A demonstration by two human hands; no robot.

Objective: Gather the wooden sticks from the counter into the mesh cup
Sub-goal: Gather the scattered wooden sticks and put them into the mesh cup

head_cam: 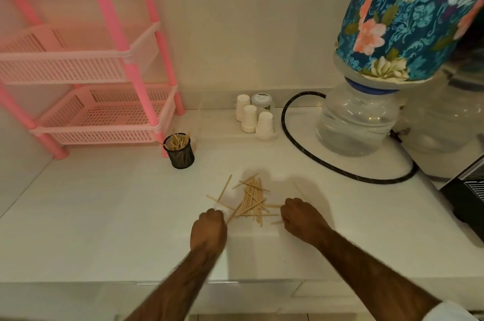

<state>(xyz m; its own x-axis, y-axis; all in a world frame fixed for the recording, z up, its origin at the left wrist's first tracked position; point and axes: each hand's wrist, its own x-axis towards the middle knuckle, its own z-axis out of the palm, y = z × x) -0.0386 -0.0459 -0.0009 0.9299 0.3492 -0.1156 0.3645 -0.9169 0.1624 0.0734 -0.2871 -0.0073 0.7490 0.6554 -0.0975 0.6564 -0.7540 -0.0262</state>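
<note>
1. The wooden sticks lie in a loose, crisscrossed pile on the white surface. They are nearer the camera than the mesh cup, to its right and well apart from it.
2. The left hand and right hand flank the side of the pile away from the cup, fingers curled under.
3. Best to sweep the strays inward and align one bundle before lifting.
4. The fingertips are hidden, so I cannot tell whether either hand actually grips a stick.

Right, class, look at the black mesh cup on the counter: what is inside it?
Wooden sticks stand in the mesh cup, their tops poking above its rim. Their lower ends and the cup's bottom are hidden behind the dark mesh wall.
</note>
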